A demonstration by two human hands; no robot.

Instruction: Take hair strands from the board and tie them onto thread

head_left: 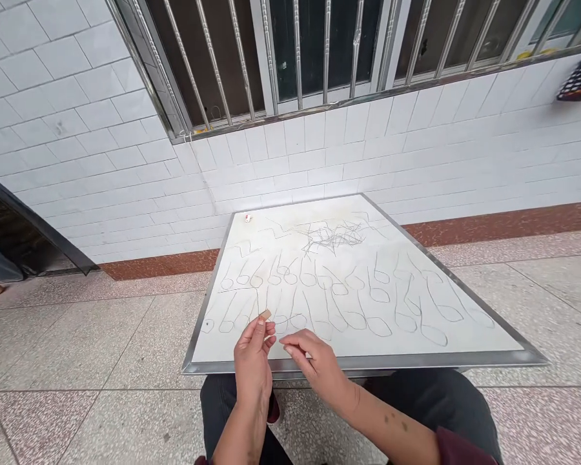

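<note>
My left hand (254,349) is closed above the table's near edge, pinching a small flat tan piece (265,314) between thumb and fingers. A thin dark strand (257,298) runs up from beside these fingers; I cannot tell whether it is held or lies behind. Just to the right, my right hand (314,358) has its thumb and fingertips drawn together; anything between them is too small to make out. Beyond both hands, rows of thin looped wires or strings (378,326) lie on the white tabletop (281,349), each with a round loop and a tail.
A tangle of straighter thin strands (332,237) lies toward the table's far side. A small red-and-white item (248,219) sits at the far left corner. Metal trim (368,363) edges the table. Behind stand a tiled wall (281,152) and a barred window (326,51).
</note>
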